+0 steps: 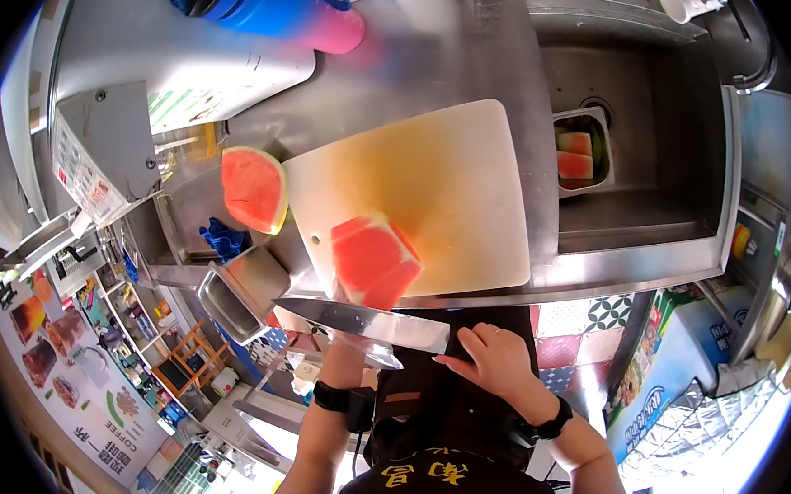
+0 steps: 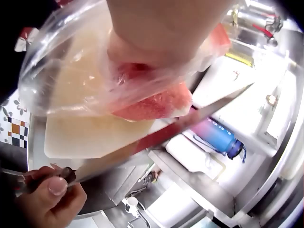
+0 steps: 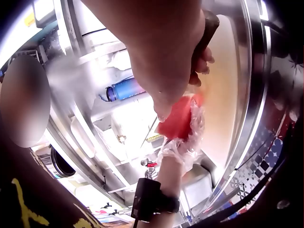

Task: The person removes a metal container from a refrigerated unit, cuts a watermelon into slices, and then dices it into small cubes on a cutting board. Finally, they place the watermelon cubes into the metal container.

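Clear plastic covers my left hand [image 2: 142, 54], which holds a cut watermelon piece [image 1: 372, 259] at the near edge of a white cutting board [image 1: 471, 188]. Its fingers are largely hidden by the knife and the melon. My right hand [image 1: 499, 360] grips the dark handle of a large knife [image 1: 364, 324]. The wide blade points left, crossing in front of my left wrist on the near side of the melon piece. In the right wrist view the melon [image 3: 178, 118] shows red beside the crumpled plastic [image 3: 192, 140].
Another watermelon chunk [image 1: 254, 189] lies left of the board. An empty metal container [image 1: 238, 296] is at the counter's near left edge. A blue and pink bottle [image 1: 265, 8] lies at the back. Right of the board, a sink [image 1: 663, 173] holds a metal tray [image 1: 599, 182] with melon pieces.
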The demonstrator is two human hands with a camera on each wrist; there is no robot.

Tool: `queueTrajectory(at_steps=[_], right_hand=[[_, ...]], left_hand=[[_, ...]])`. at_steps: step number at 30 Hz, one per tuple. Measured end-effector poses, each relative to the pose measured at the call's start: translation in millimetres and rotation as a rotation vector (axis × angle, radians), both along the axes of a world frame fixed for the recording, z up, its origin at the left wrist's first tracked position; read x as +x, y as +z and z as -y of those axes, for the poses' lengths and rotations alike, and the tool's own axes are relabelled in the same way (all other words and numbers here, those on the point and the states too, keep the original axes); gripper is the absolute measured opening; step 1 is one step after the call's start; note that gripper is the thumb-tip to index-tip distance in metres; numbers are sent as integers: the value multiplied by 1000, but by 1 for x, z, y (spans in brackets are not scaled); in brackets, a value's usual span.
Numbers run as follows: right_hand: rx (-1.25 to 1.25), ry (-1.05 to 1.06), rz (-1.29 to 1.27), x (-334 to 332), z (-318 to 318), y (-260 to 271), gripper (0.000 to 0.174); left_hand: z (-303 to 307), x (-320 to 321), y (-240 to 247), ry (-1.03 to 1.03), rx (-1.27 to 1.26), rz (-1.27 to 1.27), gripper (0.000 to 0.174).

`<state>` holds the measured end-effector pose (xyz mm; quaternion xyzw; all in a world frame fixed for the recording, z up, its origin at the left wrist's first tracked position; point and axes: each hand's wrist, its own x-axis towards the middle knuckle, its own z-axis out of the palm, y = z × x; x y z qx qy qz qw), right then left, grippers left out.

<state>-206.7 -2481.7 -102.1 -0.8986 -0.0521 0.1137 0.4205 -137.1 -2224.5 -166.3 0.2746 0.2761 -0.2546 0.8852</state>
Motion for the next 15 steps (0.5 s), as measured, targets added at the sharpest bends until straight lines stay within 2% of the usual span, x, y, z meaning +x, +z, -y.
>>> queueTrajectory(at_steps=[3,5,7,10,12,14,15], right_hand=[[-31,19,4,-1,5,0,36],[-26,-8,16,0,6,-2,38],[-36,-24,11,-1,9,-3,41],[-45,-51,36,2,14,-3,39],[-33,-92,40,4,20,-2,38],[12,-198,51,-5,25,-15,40],[35,-252,54,-11,28,-20,41]], left_hand=[[46,30,28,-11,187,-77,54],[46,21,17,70,353,-60,57],[57,40,27,2,353,-48,57],[65,41,27,46,314,-25,54],[72,33,20,90,346,172,53],[68,42,12,48,160,-63,53],[72,41,15,-21,358,-100,55]])
